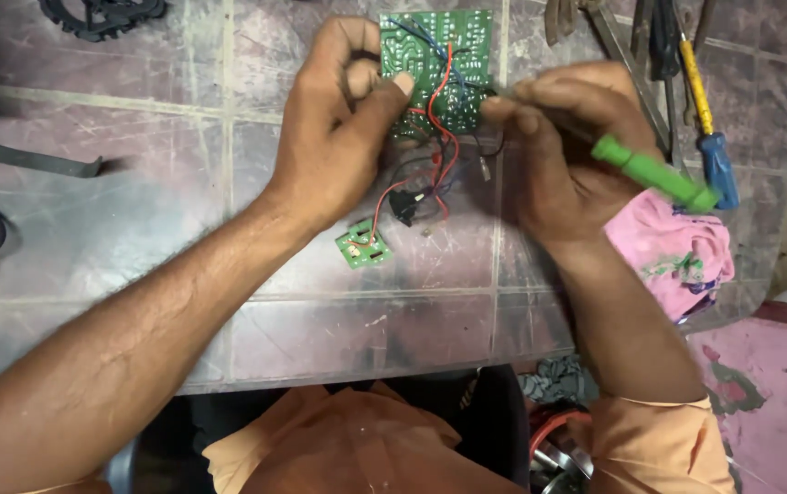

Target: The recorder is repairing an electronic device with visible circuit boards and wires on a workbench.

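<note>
A green circuit board (435,55) with red, blue and black wires lies tilted on the tiled table (137,210). My left hand (339,128) grips its left edge, thumb pressed on the board. My right hand (563,151) holds a green-handled tool (654,172), fingertips closed at the board's right edge; the tool's tip is hidden by my fingers. A small green board (363,245) hangs off the red wires below, next to a black component (403,203).
Pliers and a yellow-and-blue screwdriver (706,119) lie at the back right. A pink cloth (682,256) sits at the right table edge. Black cables and a metal strip (27,160) lie on the left. A black ring-shaped part (101,16) rests at the top left.
</note>
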